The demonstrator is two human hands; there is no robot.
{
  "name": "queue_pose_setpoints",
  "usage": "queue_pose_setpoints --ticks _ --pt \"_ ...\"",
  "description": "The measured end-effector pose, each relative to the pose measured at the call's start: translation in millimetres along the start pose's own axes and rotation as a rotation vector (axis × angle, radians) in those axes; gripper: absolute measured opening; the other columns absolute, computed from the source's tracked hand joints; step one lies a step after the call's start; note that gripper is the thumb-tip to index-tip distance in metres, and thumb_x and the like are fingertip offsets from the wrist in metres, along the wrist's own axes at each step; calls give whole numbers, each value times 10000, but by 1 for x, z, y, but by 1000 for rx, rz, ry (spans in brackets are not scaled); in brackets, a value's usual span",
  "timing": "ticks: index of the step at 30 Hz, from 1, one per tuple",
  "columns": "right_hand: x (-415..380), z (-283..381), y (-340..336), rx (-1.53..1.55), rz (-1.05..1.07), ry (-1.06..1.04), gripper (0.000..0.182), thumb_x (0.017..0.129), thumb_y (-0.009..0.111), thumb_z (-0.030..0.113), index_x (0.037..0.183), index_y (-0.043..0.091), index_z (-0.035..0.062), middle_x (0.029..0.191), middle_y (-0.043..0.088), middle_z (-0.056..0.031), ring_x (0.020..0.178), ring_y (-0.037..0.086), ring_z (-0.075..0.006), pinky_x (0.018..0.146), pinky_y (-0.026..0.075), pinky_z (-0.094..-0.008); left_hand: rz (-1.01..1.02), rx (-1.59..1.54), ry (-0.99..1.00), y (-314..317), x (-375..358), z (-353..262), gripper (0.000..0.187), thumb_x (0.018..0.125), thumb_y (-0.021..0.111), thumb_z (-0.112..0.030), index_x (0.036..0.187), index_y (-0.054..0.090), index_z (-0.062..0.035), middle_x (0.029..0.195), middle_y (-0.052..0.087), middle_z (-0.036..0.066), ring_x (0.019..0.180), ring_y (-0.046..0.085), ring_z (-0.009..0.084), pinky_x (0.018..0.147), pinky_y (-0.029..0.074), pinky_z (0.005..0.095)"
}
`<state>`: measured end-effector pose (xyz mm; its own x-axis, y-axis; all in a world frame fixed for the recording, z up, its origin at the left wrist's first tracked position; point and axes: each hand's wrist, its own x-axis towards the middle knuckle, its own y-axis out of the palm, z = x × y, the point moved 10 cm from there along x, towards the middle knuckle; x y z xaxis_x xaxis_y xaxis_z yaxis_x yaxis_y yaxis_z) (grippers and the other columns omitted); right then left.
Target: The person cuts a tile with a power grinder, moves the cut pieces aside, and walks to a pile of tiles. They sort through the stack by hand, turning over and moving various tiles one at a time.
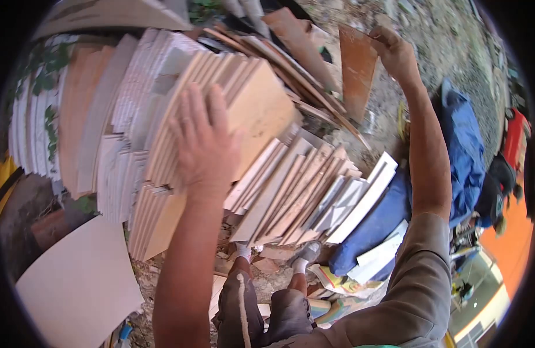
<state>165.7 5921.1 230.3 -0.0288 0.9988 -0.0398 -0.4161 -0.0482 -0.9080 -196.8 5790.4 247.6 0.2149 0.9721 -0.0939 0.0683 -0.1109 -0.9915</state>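
Note:
My left hand [206, 139] is stretched out flat, fingers extended, over the edges of a row of beige tiles [259, 110] standing on edge. It seems to rest on them, though contact is hard to make out. My right hand [397, 57], raised at the far side, pinches the corner of a brown, dusty broken tile piece [355, 75], which hangs with its narrow end down. Close to this piece lie more brown slabs [299, 46] and thin strips. Below my left hand, smaller tile offcuts [302, 191] lean together in a row.
White tiles [38, 122] stand in rows at left, a large pale tile [79, 284] lying nearer. Blue tarps [462, 151] lie at right. My feet stand among broken pieces [267, 265]. People [494, 200] and a red vehicle [516, 139] are farther off.

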Motion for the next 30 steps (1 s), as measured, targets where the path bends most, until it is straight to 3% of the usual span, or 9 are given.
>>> queue_pose_setpoints --ticks 2,11,14,16,18,23,26,28,30 --pt "-15 -14 -31 29 -68 -21 266 887 601 174 1147 649 140 889 713 -122 794 690 -251 742 524 -345 -45 29 -28 -4 -2 0 911 789 742 -395 1508 259 -110 1535 280 202 1424 282 355 1121 305 521" --pt "-111 -85 -130 -47 -170 174 273 937 588 242 1120 654 52 818 681 -118 744 669 -173 702 506 -298 -82 44 -42 -2 -4 -1 860 806 731 -354 1501 275 -134 1523 311 154 1410 300 328 1118 316 484" --pt "-160 -100 -161 -79 -207 344 263 940 592 235 1114 645 45 827 685 -107 753 670 -168 702 504 -294 -97 -5 -23 -2 -5 -2 903 780 750 -380 1503 271 -133 1509 320 188 1402 309 365 1107 313 544" --pt "-184 -117 -174 -117 -210 351 264 949 590 248 1091 641 31 835 690 -101 745 671 -153 698 511 -284 -102 19 -29 -2 -5 -1 879 794 738 -374 1504 271 -145 1515 319 168 1391 326 358 1105 325 515" --pt "-212 -134 -180 -49 -189 503 244 961 545 169 1119 613 -4 912 677 -85 812 672 -141 760 530 -273 -103 45 -28 -2 -6 -4 857 809 725 -369 1504 271 -157 1520 317 147 1381 342 352 1104 337 485" --pt "-245 -154 -187 -126 -254 581 292 950 576 248 1018 628 -32 806 689 -90 679 678 -138 644 530 -277 -143 118 -28 0 -7 -1 847 822 706 -402 1509 262 -182 1525 316 133 1346 395 347 1075 372 479" --pt "-271 -177 -148 -32 -57 677 295 929 578 244 980 630 -41 763 677 -91 633 678 -154 585 536 -280 -123 110 -30 1 -6 -1 839 831 695 -417 1510 260 -184 1524 320 126 1350 394 333 1059 393 465" --pt "-296 -187 -141 75 -251 797 256 905 573 210 942 641 -35 748 667 -91 605 675 -160 538 540 -279 -93 135 -69 0 -6 -2 833 833 692 -423 1508 266 -186 1523 324 121 1351 394 330 1052 401 460" --pt "-316 -196 -136 104 -279 862 233 889 574 178 983 635 -26 748 666 -90 599 672 -156 524 546 -277 -55 152 -93 5 -6 0 826 835 689 -429 1506 272 -188 1522 328 116 1352 394 328 1045 409 455"
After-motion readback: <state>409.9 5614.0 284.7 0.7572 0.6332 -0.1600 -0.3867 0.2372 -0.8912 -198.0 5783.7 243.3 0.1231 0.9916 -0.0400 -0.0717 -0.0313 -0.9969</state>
